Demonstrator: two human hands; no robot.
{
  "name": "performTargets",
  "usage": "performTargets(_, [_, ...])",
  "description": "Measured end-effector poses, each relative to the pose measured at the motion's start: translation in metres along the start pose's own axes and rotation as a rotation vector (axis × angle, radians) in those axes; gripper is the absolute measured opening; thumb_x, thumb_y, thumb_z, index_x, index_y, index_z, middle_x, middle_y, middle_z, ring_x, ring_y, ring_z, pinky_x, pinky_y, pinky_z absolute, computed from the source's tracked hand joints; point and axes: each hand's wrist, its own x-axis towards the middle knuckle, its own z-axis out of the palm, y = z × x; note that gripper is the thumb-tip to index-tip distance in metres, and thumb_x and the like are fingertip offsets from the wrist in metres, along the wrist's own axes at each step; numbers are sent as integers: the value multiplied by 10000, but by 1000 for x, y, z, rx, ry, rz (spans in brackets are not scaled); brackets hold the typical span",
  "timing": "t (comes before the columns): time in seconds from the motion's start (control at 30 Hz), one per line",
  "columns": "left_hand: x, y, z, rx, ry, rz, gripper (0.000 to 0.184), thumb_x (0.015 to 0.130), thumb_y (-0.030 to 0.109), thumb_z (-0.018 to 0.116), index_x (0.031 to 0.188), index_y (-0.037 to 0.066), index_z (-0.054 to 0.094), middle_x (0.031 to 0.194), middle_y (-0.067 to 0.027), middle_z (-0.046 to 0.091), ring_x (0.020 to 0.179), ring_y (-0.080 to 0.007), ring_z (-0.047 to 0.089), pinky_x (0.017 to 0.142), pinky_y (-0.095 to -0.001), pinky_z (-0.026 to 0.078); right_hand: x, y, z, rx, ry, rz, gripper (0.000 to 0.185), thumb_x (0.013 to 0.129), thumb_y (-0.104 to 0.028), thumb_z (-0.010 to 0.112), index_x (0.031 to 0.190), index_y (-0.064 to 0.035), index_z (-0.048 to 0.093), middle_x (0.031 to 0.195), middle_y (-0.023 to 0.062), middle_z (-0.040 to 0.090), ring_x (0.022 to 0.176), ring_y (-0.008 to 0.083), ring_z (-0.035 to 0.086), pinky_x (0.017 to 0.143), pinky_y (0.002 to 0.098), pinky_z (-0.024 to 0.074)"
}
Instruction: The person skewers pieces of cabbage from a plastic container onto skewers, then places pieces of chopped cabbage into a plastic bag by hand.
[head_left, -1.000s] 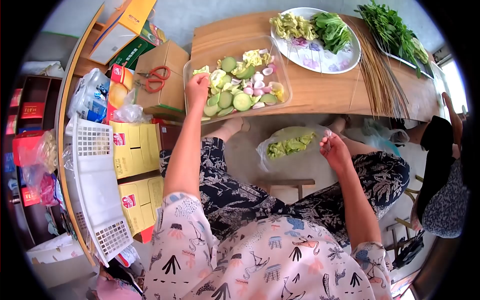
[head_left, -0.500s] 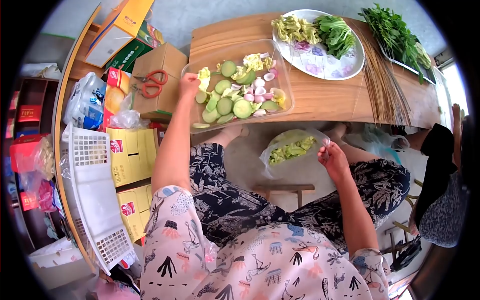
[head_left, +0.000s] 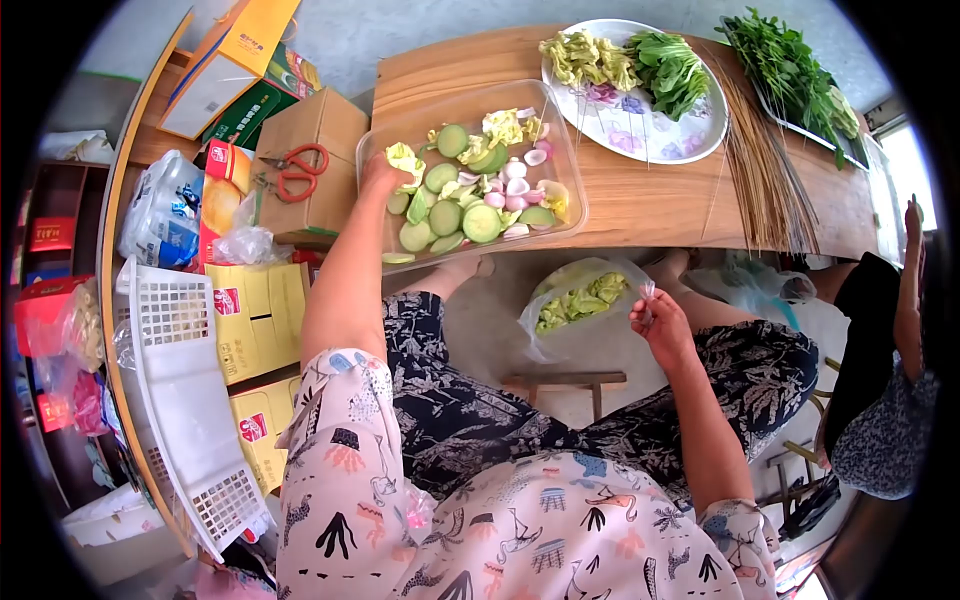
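Note:
My left hand (head_left: 382, 174) is at the left rim of a clear plastic tub (head_left: 574, 190) on the table, its fingers closed round a pale yellow-green leaf (head_left: 405, 162). Inside the tub lie round green vegetable slices (head_left: 483, 222), pinkish-white bulb pieces (head_left: 516, 186) and more crinkled yellowish leaves (head_left: 503, 126). Below the table edge, my right hand (head_left: 661, 328) pinches the gathered edge of a thin clear plastic bag (head_left: 540, 342). The bag hangs open between my knees with yellow-green leaves (head_left: 583, 303) in it.
On the wooden table (head_left: 640, 205) stand an oval plate (head_left: 660, 143) of greens, a bundle of thin sticks (head_left: 765, 160) and a tray of leafy greens (head_left: 790, 75). Orange-handled scissors (head_left: 298, 172) lie on a carton (head_left: 330, 125). A white basket (head_left: 185, 400) is at left; another person (head_left: 880, 370) sits at right.
My left hand has turned and shifted slightly over the tub's left side, with the leaf now raised above its fingers. My right hand stays nearly in place, still pinching the bag.

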Motion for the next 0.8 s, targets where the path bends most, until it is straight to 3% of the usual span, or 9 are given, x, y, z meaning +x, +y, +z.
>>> performTargets(0.07, [-5,-3,-3,-11,-16,46,632,564,209,778,1108,30,510,1000,-104,625,899,-233,604,723,-368,486,1,1,0,-2,-12,-14,140,893,-132,439,996,-81,518,791,32,585,705,137,579,641,261,457])
performTargets(0.13, [-28,2,-18,-510,-171,-88,543,620,170,764,1101,83,525,969,-38,628,825,-159,596,610,-313,465,-2,-1,3,-10,-11,-22,138,893,-133,438,993,-79,517,789,31,584,703,137,579,638,262,457])
performTargets(0.17, [-35,1,-23,-509,-171,-88,543,620,170,764,1101,83,525,969,-38,628,825,-159,596,610,-313,465,-4,-2,5,-22,-14,-29,135,893,-133,438,989,-77,515,786,31,582,700,136,578,635,262,458])
performTargets(0.23, [-46,-2,-37,-917,-174,-118,464,676,126,743,1089,130,532,953,7,616,818,-108,575,575,-240,416,-4,-1,4,-27,-13,-25,136,892,-134,437,988,-79,516,787,30,582,701,134,577,636,263,457])
performTargets(0.3, [-57,-5,-52,-1060,-190,-109,400,730,92,709,1086,138,532,969,3,611,851,-108,574,603,-240,433,-3,0,3,-30,-17,-24,136,891,-134,436,987,-80,517,787,29,583,701,133,576,636,264,457])
performTargets(0.37, [-68,-6,-62,-1404,-349,-43,366,767,83,678,1097,129,526,1003,-7,605,862,-124,575,622,-263,450,-3,2,1,-50,-5,-29,131,886,-133,437,973,-82,521,787,27,582,699,130,575,636,263,457])
performTargets(0.43, [-90,3,-72,-1445,-367,-34,335,770,80,675,1071,121,532,1000,-14,591,873,-137,566,668,-280,444,-3,3,1,-50,-4,-41,127,884,-134,440,966,-84,524,786,25,580,701,128,574,638,261,457])
performTargets(0.5, [-107,10,-72,-1646,-426,-58,342,797,93,654,1107,90,509,1019,-48,589,858,-165,565,623,-280,455,-4,3,-2,-51,8,-45,123,881,-134,444,958,-87,526,785,23,579,702,126,573,639,259,457])
performTargets(0.8, [-198,65,-20,-1866,-760,-66,413,757,83,689,1118,67,490,1012,-98,548,792,-207,534,556,-243,426,-3,6,-10,-31,2,-61,110,879,-152,460,935,-104,541,784,15,585,718,124,587,648,252,459])
